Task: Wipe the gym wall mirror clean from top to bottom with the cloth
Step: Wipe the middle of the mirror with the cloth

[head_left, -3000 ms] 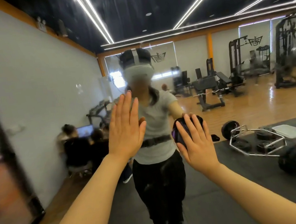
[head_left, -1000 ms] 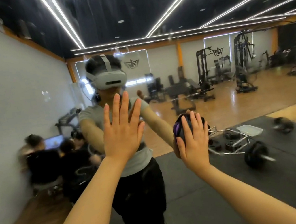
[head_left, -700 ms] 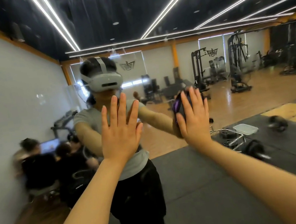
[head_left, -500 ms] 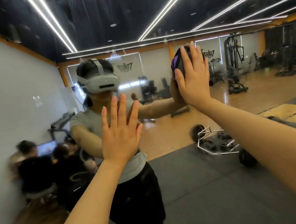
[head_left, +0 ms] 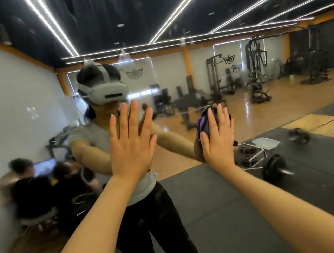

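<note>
The wall mirror (head_left: 253, 16) fills the whole view and reflects the gym and me. My left hand (head_left: 132, 144) rests flat on the glass with its fingers spread and nothing in it. My right hand (head_left: 217, 138) presses a dark cloth with a purple edge (head_left: 202, 124) flat against the mirror at about chest height, to the right of the left hand. Most of the cloth is hidden behind the palm. Faint streaks and drip marks show on the upper glass.
Reflected behind me are seated people with a laptop (head_left: 44, 167) at the left wall, a barbell and weight plates (head_left: 274, 170) on black floor mats to the right, and gym machines (head_left: 259, 69) at the far end.
My right hand swept the cloth up to head height on the mirror, then came back down to chest height. The left hand has stayed planted on the glass.
</note>
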